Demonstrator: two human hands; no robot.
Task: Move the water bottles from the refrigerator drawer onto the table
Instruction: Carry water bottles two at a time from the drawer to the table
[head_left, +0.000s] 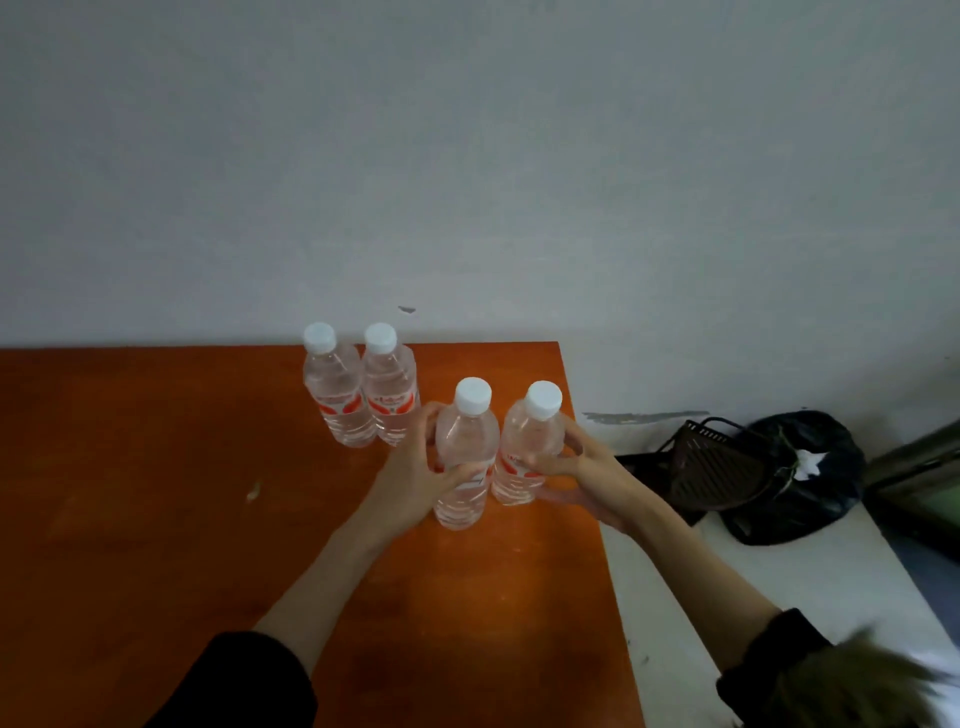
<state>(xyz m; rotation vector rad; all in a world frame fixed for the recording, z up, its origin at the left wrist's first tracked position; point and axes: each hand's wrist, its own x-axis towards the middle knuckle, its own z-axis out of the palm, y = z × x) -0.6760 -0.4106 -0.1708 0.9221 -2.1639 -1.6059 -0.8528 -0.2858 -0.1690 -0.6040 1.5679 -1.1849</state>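
Observation:
Several clear water bottles with white caps and red labels stand upright on the orange table (156, 493). Two of them, a left one (335, 387) and a right one (389, 392), stand side by side near the table's far edge. My left hand (415, 483) grips a nearer bottle (465, 447) around its middle. My right hand (582, 478) grips another bottle (530, 441) just to its right, close to the table's right edge. Both held bottles stand with their bases on or just at the tabletop. The refrigerator drawer is out of view.
A grey wall rises behind the table. To the right, on a pale floor, lie a dark slatted basket (711, 467) and a black plastic bag (810, 473). A small pale scrap (253, 491) lies on the table's left part.

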